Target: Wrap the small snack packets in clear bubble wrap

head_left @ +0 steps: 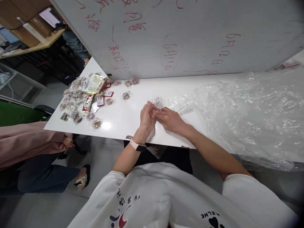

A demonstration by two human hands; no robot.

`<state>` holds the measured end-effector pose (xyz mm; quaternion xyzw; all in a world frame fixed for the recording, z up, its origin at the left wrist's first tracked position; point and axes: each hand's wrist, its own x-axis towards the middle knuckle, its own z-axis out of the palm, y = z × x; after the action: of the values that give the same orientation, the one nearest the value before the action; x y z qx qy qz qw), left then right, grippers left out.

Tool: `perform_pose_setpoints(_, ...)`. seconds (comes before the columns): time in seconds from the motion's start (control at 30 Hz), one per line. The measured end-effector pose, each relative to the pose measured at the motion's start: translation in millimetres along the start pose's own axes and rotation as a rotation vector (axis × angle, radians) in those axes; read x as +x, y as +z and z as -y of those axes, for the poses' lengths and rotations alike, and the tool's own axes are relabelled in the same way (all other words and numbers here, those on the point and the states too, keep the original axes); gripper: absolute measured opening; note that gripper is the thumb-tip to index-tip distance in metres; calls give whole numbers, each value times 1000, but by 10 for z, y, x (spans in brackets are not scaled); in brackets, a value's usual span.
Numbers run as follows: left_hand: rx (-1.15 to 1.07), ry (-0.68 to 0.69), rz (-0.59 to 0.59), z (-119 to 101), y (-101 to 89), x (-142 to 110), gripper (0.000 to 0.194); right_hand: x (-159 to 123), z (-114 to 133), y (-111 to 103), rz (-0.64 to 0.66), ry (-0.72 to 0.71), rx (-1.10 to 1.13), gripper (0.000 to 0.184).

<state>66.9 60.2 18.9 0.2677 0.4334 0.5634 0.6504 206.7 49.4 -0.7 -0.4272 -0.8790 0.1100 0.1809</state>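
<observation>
My left hand [147, 116], with a pale watch on its wrist, is closed on a small clear plastic packet [157, 102] above the white table [123, 117]. My right hand [171, 120] meets it from the right, its fingers pinched at the packet's lower edge. What lies inside the packet is too small to make out. Just beyond my right hand, a flat strip of clear plastic bags [178, 104] with small dark marks lies on the table.
A large heap of clear plastic film [247, 117] covers the table's right side. Small wrapped packets [76, 95], a gold pouch [95, 83] and red-white boxes [100, 101] crowd the left end. A whiteboard [194, 41] stands behind. Another person [30, 142] is at left.
</observation>
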Motion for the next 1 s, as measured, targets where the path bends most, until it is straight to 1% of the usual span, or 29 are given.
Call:
perform_pose_setpoints(0.07,-34,-58,32,-41,-17,-19,47,-6,-56,-49,-26,-20,107,36)
perform_pose_setpoints(0.13,-47,-105,55,-61,-33,-39,58,-19,-89,-118,-80,0,222,37)
perform_pose_setpoints(0.2,-38,-116,70,-46,-43,-55,66,-36,-90,-194,-208,73,273,36)
perform_pose_setpoints(0.27,-22,-99,80,-8,-44,-63,68,-43,-73,-253,-370,130,227,34)
perform_pose_setpoints(0.3,-16,-90,86,12,-42,-65,68,-40,-65,-267,-428,133,178,32)
perform_pose_setpoints(0.33,-12,-84,93,29,-39,-67,68,-33,-62,-270,-449,115,123,30)
perform_pose_setpoints(0.37,-9,-78,102,42,-37,-71,68,-24,-66,-260,-432,90,70,28)
perform_pose_setpoints(0.43,21,-53,134,60,-42,-85,67,-6,-95,-214,-329,58,-16,27)
perform_pose_setpoints(0.5,136,31,184,80,-75,-108,63,3,-144,-158,-217,55,-57,28)
perform_pose_setpoints(0.57,366,184,234,119,-146,-122,52,2,-197,-114,-166,59,-67,29)
perform_pose_setpoints(0.67,858,460,295,216,-304,-76,35,-4,-260,-88,-181,50,-57,29)
perform_pose_setpoints(0.73,1160,627,329,282,-406,-2,30,-11,-286,-100,-232,20,-46,29)
perform_pose_setpoints(0.77,1270,700,340,309,-448,39,30,-20,-293,-115,-275,7,-47,29)
perform_pose_setpoints(0.83,1391,813,350,345,-509,109,29,-58,-293,-155,-393,10,-83,29)
perform_pose_setpoints(0.9,1421,879,346,358,-541,150,26,-125,-271,-188,-503,43,-152,29)
perform_pose_setpoints(0.93,1419,894,343,358,-550,161,25,-166,-254,-194,-529,52,-188,29)
perform_pose_setpoints(1.0,1413,907,345,352,-559,165,24,-250,-213,-174,-503,29,-244,28)
